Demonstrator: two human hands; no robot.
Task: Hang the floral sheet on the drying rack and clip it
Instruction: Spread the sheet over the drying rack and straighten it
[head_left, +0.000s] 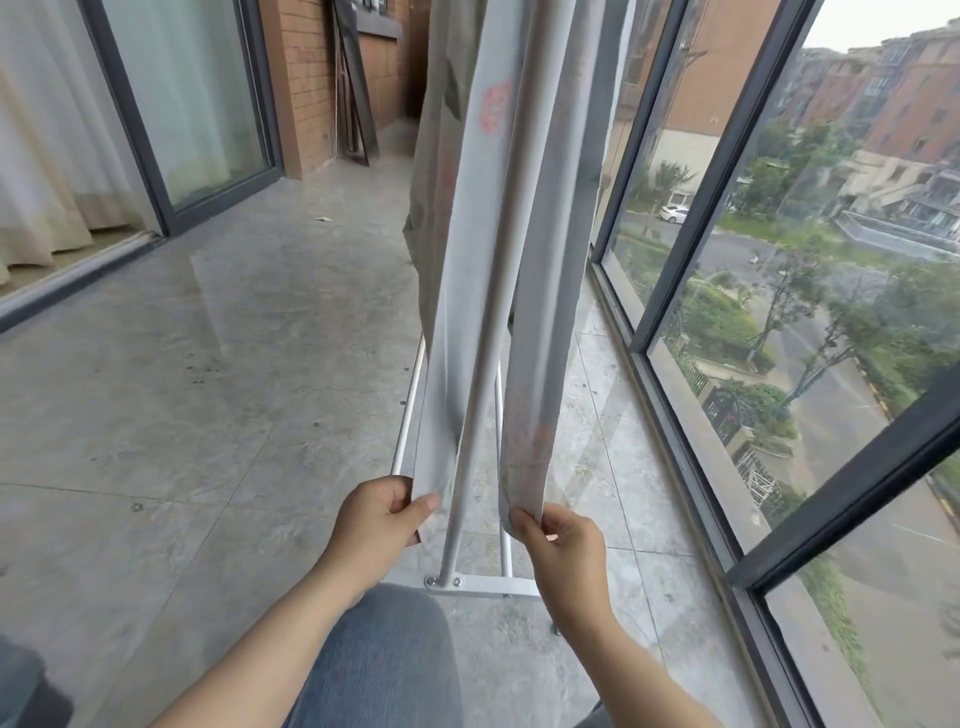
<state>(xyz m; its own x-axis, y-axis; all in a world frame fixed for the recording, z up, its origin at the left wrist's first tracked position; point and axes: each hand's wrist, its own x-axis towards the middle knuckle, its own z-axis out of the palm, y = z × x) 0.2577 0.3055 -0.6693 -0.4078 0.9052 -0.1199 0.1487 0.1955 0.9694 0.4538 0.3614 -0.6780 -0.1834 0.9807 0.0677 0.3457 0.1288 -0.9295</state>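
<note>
One view only, head-worn, wide-angle. Looks forward and steeply down along a balcony floor (218, 364). Lens sits close above the wearer's knee (384, 670), which fills the bottom centre. Both hands sit low in frame, near the lens: left hand (379, 525), right hand (566, 545). Rack (483, 384) post rises up the middle and runs out of the top edge. Windows (779, 322) bend along the right side; a sliding door (171, 104) lies far left. Edges curve with the wide angle.

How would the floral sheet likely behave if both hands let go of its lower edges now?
The floral sheet looks thin and floppy, so it would probably hang slack. Draped either side of the rack pole, unclipped, it might slide off.
</note>
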